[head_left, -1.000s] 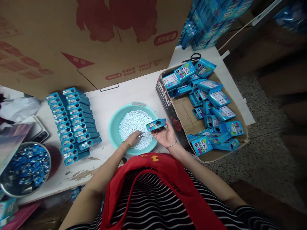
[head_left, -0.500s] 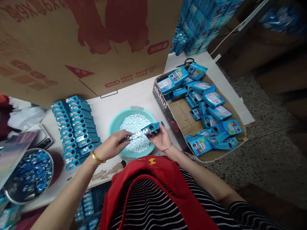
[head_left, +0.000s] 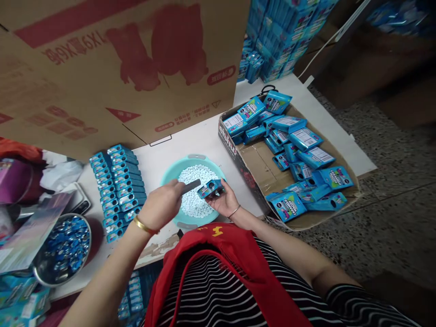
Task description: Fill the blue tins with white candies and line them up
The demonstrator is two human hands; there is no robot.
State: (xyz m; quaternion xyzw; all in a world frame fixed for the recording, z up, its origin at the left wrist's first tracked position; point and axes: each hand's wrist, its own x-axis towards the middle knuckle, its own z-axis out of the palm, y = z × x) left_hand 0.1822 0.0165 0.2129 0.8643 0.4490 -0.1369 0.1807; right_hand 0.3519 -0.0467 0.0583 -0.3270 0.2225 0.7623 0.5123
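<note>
While a teal basin (head_left: 172,175) of small white tablets (head_left: 197,193) sits at the middle of the desk (head_left: 160,154), a seated person in a striped top and red apron works over it with both hands. The left hand (head_left: 161,206) is closed around a small grey scoop (head_left: 190,185), its tip held just beside the open end of a little blue case (head_left: 210,188) that the right hand (head_left: 225,202) grips above the basin. No tablets show on the scoop, though whether the case is full cannot be told. To the left, two neat rows of blue cases (head_left: 119,188) lie side by side, by the look of it the filled share of the work. To the right, a cardboard tray (head_left: 259,170) holds a loose heap of printed blue packs (head_left: 303,154), many still waiting, with more stacked blue boxes (head_left: 272,41) behind it. A metal bowl of blue caps (head_left: 64,243) stands at the near left edge. Judging by the heap against the rows, a good deal remains.
</note>
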